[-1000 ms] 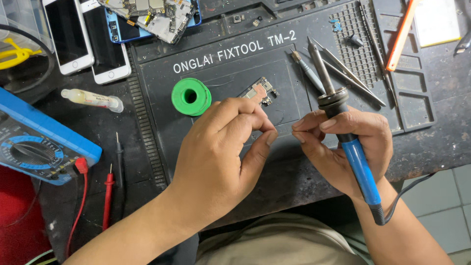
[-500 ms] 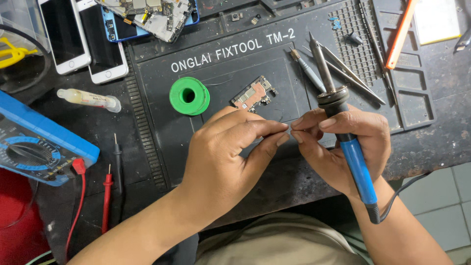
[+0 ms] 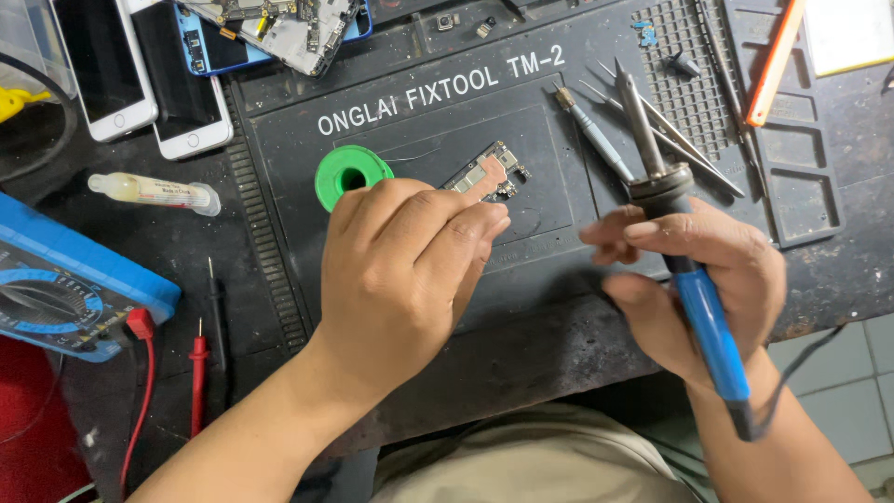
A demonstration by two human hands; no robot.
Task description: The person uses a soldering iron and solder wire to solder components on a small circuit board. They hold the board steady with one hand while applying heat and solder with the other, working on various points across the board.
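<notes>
The right hand (image 3: 694, 279) clenches a soldering iron (image 3: 684, 251), tip at twelve o'clock. The left hand (image 3: 405, 270), fingers curled, touches the small board (image 3: 486, 173); whether it grips anything is unclear. Bare mat (image 3: 549, 233) lies between the hands.

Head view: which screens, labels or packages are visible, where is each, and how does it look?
Two phones: top left, white frames, dark screens.
Multimeter: left edge, blue case, round dial.
Tube: left of green spool, pale with white label.
Work mat: centre, black, white lettering.
</notes>
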